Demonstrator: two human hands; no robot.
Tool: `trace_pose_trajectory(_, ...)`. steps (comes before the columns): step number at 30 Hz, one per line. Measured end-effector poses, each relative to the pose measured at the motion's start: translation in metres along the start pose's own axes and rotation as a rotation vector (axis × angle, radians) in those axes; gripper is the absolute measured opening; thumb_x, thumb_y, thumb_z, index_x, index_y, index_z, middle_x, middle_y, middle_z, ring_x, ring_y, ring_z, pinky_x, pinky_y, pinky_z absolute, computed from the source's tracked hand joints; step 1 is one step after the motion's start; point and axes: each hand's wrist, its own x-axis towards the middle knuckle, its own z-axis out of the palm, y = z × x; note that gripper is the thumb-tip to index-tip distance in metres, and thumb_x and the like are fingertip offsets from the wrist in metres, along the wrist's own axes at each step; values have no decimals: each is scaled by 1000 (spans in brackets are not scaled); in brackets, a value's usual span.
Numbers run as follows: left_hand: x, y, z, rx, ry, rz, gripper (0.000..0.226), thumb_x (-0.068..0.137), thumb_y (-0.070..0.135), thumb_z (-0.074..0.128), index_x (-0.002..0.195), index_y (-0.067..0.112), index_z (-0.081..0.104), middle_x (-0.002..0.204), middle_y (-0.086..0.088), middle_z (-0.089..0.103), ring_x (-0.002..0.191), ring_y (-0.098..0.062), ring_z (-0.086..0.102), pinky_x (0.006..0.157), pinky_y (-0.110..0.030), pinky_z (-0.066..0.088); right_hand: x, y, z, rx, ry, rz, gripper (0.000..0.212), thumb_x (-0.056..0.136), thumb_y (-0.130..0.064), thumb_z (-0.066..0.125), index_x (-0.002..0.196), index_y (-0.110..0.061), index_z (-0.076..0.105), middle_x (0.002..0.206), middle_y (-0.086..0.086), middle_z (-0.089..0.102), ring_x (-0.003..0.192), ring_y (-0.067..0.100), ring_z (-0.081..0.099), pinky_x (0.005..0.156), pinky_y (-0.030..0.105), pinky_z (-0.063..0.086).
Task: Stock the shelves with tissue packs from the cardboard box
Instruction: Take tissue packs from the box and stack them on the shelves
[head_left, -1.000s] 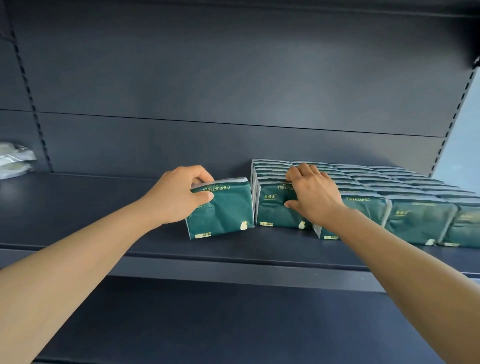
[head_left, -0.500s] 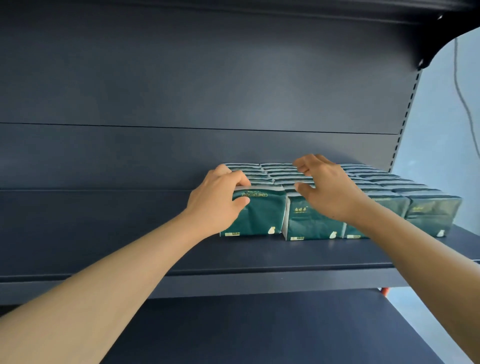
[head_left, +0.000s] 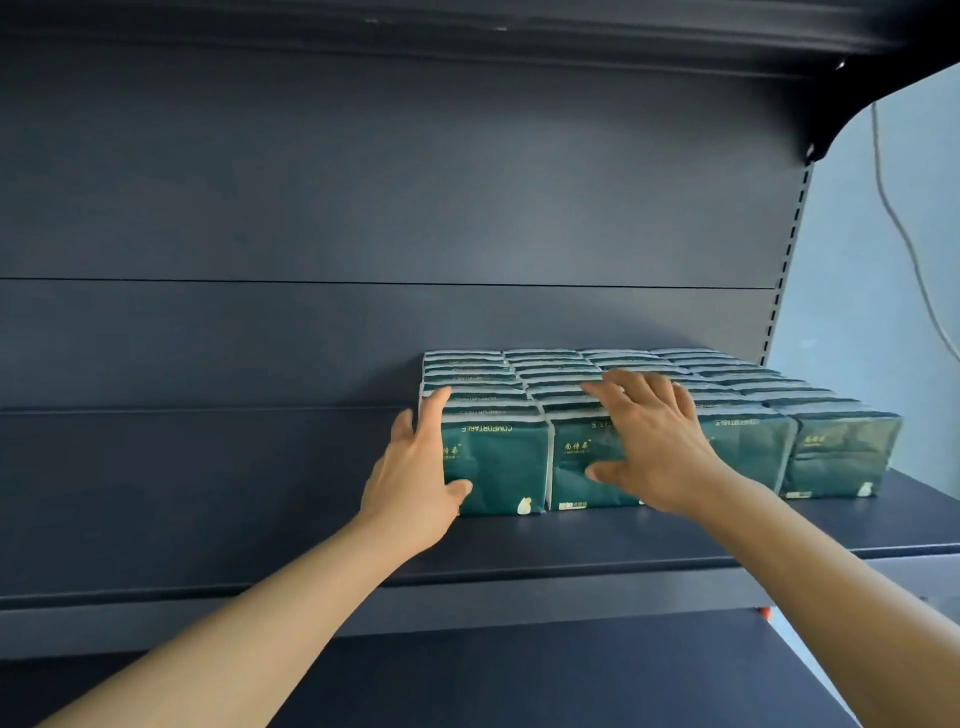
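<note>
Several dark green tissue packs stand in tight rows on the dark shelf (head_left: 571, 551), at its right end. The leftmost front pack (head_left: 498, 462) sits flush against its neighbour (head_left: 582, 467). My left hand (head_left: 415, 483) lies flat against that pack's left side, fingers straight and thumb at its lower front corner. My right hand (head_left: 654, 441) hovers spread over the front of the second pack, fingers extended above the row tops. The cardboard box is out of view.
The shelf's left half is bare, with the dark back panel (head_left: 363, 208) behind. Another shelf (head_left: 519, 675) sits below. The unit's perforated upright (head_left: 787, 260) marks its right end, beside a pale wall with a hanging cable (head_left: 904, 234).
My left hand slid the loose pack right until it joined the row, then uncurled from it to a flat palm on its side. My right hand lifted and spread. The view panned right.
</note>
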Motion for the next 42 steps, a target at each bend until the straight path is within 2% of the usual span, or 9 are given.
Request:
trace_pose_trajectory(2, 3, 1, 3, -12, 22, -51, 78, 85, 15, 66, 142, 38, 18, 135, -1, 45, 111, -26, 50, 88, -39, 47, 0, 2, 8, 26, -18, -3, 82, 79, -48, 65, 145, -30, 20, 150, -5, 22, 138, 22, 16, 116, 39, 9)
trace_pose_trajectory(4, 4, 2, 3, -5, 43, -79, 73, 84, 15, 66, 139, 38, 24, 126, 2, 51, 106, -25, 51, 85, -41, 49, 0, 2, 13, 46, -1, -17, 77, 81, -49, 62, 145, -31, 22, 147, -8, 27, 136, 20, 19, 115, 37, 11)
trace_pose_trajectory(14, 4, 3, 1, -8, 45, -87, 77, 83, 16, 68, 138, 41, 22, 105, 4, 51, 90, -29, 58, 79, -43, 53, 0, 4, 20, 31, 79, -72, 73, 84, -51, 58, 144, -27, 24, 143, -7, 33, 132, 20, 27, 111, 34, 16)
trace_pose_trajectory(18, 2, 3, -2, -31, 40, -103, 92, 76, 26, 73, 141, 44, 11, 124, 3, 53, 102, -28, 58, 85, -44, 52, -6, 15, 13, 94, 92, -108, 83, 81, -54, 60, 146, -26, 17, 148, -8, 25, 135, 18, 20, 116, 38, 9)
trace_pose_trajectory(21, 5, 7, -9, 8, 97, -53, 99, 71, 39, 77, 145, 38, 11, 148, 7, 32, 130, -19, 39, 99, -40, 42, -10, 33, -6, 158, 111, -68, 88, 78, -52, 64, 147, -28, 14, 148, -7, 23, 137, 18, 16, 115, 35, 5)
trace_pose_trajectory(23, 8, 18, -14, 111, 139, 12, 97, 71, 45, 75, 147, 33, 15, 151, 9, 25, 137, -16, 29, 103, -39, 34, -11, 52, -20, 185, 81, 1, 90, 77, -47, 69, 147, -31, 15, 150, -6, 22, 139, 20, 15, 115, 37, 6)
trace_pose_trajectory(28, 18, 55, -3, 376, 125, 241, 90, 75, 53, 68, 146, 31, 17, 151, 7, 25, 138, -16, 26, 110, -39, 25, -14, 98, -32, 166, -17, 122, 91, 74, -36, 75, 146, -33, 20, 149, -3, 27, 137, 25, 21, 113, 41, 13)
trace_pose_trajectory(34, 32, 94, 33, 575, 22, 418, 93, 75, 52, 69, 147, 34, 13, 155, 5, 16, 143, -16, 16, 113, -44, 14, -7, 119, -14, 48, -133, 94, 94, 74, -45, 72, 148, -31, 15, 154, -4, 19, 143, 22, 13, 117, 50, 6)
trace_pose_trajectory(42, 38, 94, 49, 584, -33, 433, 85, 81, 41, 69, 146, 32, 15, 153, 8, 25, 139, -14, 26, 106, -39, 31, -6, 126, 7, 23, -70, 21, 77, 79, -50, 64, 143, -32, 26, 146, -8, 31, 136, 21, 24, 114, 45, 16)
